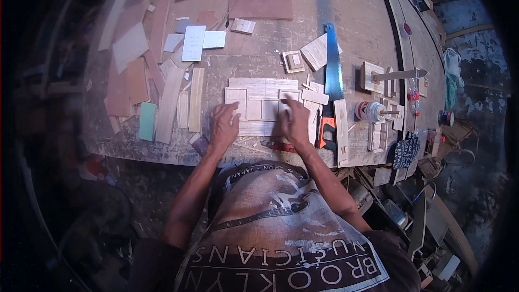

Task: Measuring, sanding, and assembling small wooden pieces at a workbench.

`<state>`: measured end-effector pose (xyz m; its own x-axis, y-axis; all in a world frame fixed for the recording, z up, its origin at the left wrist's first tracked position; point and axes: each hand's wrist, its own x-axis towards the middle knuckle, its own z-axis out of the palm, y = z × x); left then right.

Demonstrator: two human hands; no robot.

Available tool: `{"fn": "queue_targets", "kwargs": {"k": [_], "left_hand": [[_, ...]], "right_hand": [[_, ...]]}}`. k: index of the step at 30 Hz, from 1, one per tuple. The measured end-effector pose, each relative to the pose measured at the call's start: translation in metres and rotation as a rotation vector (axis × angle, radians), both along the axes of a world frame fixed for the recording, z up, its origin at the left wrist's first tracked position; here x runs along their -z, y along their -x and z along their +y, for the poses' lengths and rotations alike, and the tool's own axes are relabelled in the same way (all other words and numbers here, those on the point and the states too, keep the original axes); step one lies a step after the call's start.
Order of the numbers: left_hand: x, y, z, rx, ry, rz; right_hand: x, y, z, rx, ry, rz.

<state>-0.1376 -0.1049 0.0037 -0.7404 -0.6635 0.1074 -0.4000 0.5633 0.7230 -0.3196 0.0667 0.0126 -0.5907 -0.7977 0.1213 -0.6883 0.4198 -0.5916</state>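
Several thin, pale wood pieces are laid out as a rectangular panel (263, 127) on the workbench in front of me. Square and oblong pieces lie on its wider boards, one at the left end and one at the right. At the panel's left edge is my left hand (223, 125), fingers loosely bent and apart, with nothing seen in it. Over the right end hovers or rests my right hand (297, 123), its thumb and fingers spread. Whether its fingertips touch the wood, I cannot tell. Part of the right-hand piece (290, 93) is hidden beneath it.
Right of the panel lie a handsaw (334, 70) with an orange handle, a long wood strip (341, 130) and a white glue bottle (370, 111). Loose boards (172, 103) and a green rectangle (147, 121) lie left. A white card (193, 43) is farther back.
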Motion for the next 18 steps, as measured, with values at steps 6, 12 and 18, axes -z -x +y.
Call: {"fn": "queue_targets", "kwargs": {"k": [6, 12, 18], "left_hand": [[0.012, 0.011, 0.028, 0.119, -0.084, 0.0], [0.023, 0.016, 0.029, -0.132, -0.269, -0.016], [0.016, 0.027, 0.018, -0.197, -0.328, -0.219]], "right_hand": [[0.015, 0.01, 0.03, 0.315, 0.231, -0.5], [0.026, -0.009, 0.0, 0.328, 0.009, -0.464], [0.029, -0.019, -0.041, 0.427, -0.029, -0.645]]}}
